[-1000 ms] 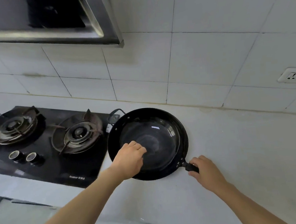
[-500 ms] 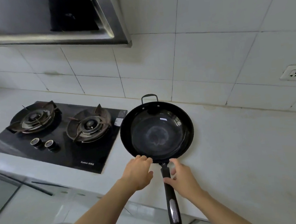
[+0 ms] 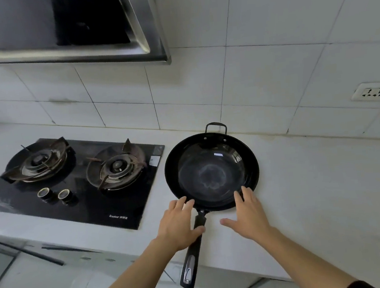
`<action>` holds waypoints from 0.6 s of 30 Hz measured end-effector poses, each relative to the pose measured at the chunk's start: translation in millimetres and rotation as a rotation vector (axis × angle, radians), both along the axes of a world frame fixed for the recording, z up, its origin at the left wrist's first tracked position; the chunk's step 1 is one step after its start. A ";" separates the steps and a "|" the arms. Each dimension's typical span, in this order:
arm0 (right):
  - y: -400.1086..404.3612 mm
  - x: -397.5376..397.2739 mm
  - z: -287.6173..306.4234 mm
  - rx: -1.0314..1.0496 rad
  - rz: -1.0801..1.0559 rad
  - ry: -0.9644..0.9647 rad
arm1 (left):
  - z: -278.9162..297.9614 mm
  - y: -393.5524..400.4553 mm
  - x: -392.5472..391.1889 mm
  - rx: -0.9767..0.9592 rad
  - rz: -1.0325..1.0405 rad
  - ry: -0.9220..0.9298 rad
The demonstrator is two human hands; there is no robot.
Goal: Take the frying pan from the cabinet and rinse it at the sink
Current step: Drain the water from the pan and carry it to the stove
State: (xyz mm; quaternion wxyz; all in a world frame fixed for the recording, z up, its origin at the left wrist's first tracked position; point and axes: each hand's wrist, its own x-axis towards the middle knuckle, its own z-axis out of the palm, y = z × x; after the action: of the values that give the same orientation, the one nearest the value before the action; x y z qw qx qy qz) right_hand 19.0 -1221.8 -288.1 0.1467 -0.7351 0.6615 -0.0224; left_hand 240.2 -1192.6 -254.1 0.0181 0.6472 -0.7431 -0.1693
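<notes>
The white counter (image 3: 316, 189) fills the middle and right of the frame, with the black gas stove (image 3: 71, 178) set into it at the left and the range hood (image 3: 64, 28) hanging in the upper left. The frying pan (image 3: 211, 172) sits flat on the counter just right of the stove, its long handle (image 3: 192, 255) now pointing toward the bottom of the frame and overhanging the counter edge; a second ago that handle pointed to the lower right and the right hand was wrapped round it. Both hands have since let go. The left hand (image 3: 180, 223) lies flat and spread beside the handle, its thumb touching it, and the right hand (image 3: 249, 214) hovers spread at the pan's near rim, gripping nothing. No sink or tap is in view, so the pan looks set down and straightened, and whether rinsing is done cannot be told.
</notes>
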 end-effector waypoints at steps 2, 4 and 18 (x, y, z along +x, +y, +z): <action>0.2 -1.5 -3.3 0.021 -0.044 -0.009 | -2.8 -0.4 -2.7 0.043 0.074 0.021; 3.5 0.2 -6.0 0.017 -0.081 -0.045 | -4.2 2.8 -5.8 0.105 0.122 0.053; -1.0 17.2 -15.8 -0.076 -0.308 -0.256 | -18.4 15.7 -6.5 0.074 0.151 0.062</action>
State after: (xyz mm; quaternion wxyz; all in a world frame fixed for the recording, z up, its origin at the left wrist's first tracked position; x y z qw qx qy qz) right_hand 36.2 -1222.8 -303.9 0.1968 -0.6213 0.7408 -0.1627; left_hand 233.7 -1176.9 -272.5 0.0299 0.6960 -0.6845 -0.2150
